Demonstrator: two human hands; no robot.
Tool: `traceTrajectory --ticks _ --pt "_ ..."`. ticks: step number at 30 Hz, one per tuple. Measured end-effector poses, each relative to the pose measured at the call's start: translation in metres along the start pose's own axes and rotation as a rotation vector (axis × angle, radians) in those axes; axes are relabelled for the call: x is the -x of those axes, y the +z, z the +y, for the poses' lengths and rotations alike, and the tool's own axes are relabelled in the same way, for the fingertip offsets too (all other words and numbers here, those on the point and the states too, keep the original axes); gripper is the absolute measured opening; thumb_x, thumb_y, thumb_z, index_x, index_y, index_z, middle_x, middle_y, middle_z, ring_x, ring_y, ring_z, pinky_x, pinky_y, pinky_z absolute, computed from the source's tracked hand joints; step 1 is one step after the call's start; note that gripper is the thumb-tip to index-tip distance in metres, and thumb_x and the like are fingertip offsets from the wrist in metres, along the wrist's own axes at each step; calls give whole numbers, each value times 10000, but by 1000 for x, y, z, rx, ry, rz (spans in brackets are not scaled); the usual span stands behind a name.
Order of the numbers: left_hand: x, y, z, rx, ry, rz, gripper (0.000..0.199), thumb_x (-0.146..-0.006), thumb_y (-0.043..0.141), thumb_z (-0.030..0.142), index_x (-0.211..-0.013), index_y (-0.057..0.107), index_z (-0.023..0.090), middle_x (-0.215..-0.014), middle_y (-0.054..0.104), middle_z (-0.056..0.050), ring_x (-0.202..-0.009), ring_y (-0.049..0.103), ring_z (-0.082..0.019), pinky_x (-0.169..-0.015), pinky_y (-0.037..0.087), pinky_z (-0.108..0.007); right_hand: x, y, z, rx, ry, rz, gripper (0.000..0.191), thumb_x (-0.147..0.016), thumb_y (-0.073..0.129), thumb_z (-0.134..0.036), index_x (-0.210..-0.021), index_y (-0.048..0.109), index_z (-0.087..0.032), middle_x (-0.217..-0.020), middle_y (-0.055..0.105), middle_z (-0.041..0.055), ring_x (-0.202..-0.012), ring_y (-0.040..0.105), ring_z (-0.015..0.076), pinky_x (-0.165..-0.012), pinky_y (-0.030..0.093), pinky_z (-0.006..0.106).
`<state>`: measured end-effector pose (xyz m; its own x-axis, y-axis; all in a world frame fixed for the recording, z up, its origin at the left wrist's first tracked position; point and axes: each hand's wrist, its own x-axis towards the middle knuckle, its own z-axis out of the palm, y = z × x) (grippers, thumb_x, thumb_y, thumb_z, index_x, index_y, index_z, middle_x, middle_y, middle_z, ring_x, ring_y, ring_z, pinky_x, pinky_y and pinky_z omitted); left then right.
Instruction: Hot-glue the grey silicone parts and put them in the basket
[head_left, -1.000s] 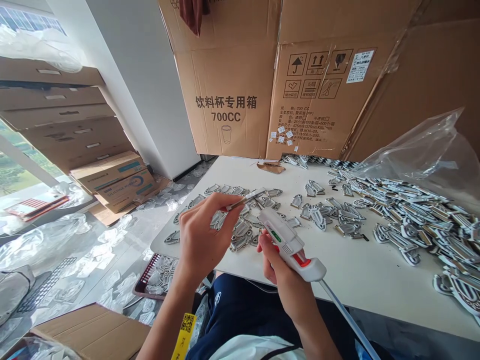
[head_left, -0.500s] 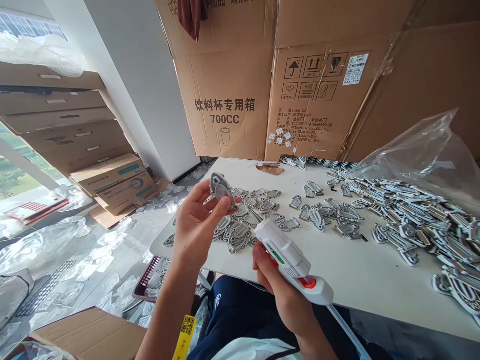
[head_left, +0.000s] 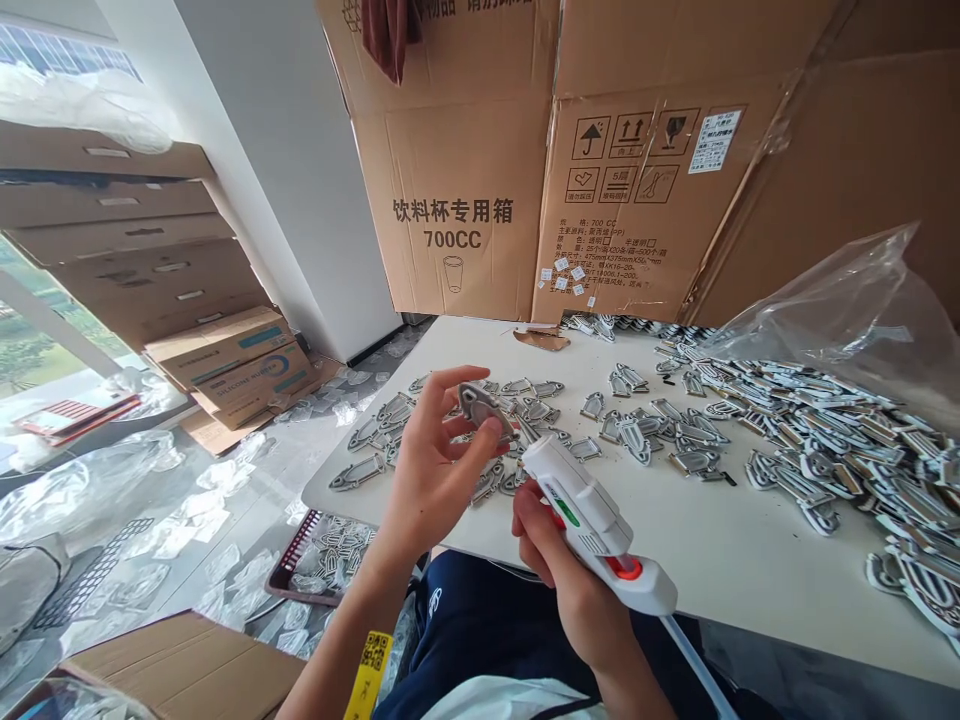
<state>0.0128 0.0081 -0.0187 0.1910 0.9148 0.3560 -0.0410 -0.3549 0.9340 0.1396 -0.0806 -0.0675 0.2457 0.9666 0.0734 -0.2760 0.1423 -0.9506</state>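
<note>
**A white glue gun [head_left: 592, 510] points at a small grey part [head_left: 480, 405]**

Closest to us are the person's dark blue pants [head_left: 487, 610]. An open brown box [head_left: 184, 660] sits low on the left side.

The right hand [head_left: 551, 550] is wrapped around the handle of the glue gun. A long pale stick [head_left: 701, 660] pokes out of its back end. The left hand [head_left: 431, 480] pinches the grey part between its thumb and fingers, up over the white worktop [head_left: 720, 550]. The gun's tip is just beside the part; I can't tell if they touch.

Down on the left, a dark red basket [head_left: 283, 560] holds more little parts. Loose grey parts [head_left: 356, 472] lie flat on the worktop around the left hand. A big, messy pile [head_left: 847, 430] covers the right side, with a clear plastic bag [head_left: 847, 300] just behind it. Farther back, tall cardboard [head_left: 457, 140] stands like a wall.
</note>
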Motion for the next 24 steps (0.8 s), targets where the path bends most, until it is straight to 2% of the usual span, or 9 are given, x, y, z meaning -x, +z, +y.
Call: traceTrajectory --ticks 4,8,11,15,18,24 --pt "-1 1 -1 4 -4 -56 264 -1051 767 333 -1278 647 275 -1062 728 -22 -850 792 -157 -674 699 -228 -5 -7 6 2 -25 -25 402 -1028 833 -616 -950 692 -248 -646 450 -81 -536 266 102 -497 307 279" --pt "-2 2 -2 71 -63 -87 269 -1011 831 382 -1100 614 250 -1035 716 -20 -776 763 -144 -695 736 -271 -7 -9 6 -29 -40 -6 420 -1033 831 -622 -961 688 -234 -723 533 -58 -546 309 90 -491 307 254" --pt "-2 3 -1 128 -92 -100 287 -994 852 363 -1088 603 253 -1060 709 -20 -780 771 -145 -737 756 -295 -7 -8 7 -55 -43 20 450 -1019 845 -633 -927 670 -229 -731 537 -57 -540 311 80 -483 308 235" --pt "-3 4 2 65 -69 -142 219 -1010 811 373 -1168 734 241 -1082 737 -56 -835 782 -171 -753 756 -304 -8 -7 11 -49 -62 110 470 -985 872 -655 -914 667 -238 -613 451 -95 -505 275 86 -453 301 233" --pt "-4 3 3 -5 -34 -152 157 -1012 786 371 -1054 800 220 -1062 774 -77 -898 781 -195 -764 745 -306 -10 -8 13 -10 -62 159 478 -987 852 -683 -920 686 -239 -543 408 -99 -495 335 114 -431 296 245" --pt "-3 2 4 -121 -50 -161 128 -1007 789 342 -968 816 224 -965 840 -72 -935 825 -217 -750 683 -282 -12 -11 12 62 -41 182 492 -1003 832 -691 -933 706 -221 -532 484 -78 -491 429 134 -481 388 284"
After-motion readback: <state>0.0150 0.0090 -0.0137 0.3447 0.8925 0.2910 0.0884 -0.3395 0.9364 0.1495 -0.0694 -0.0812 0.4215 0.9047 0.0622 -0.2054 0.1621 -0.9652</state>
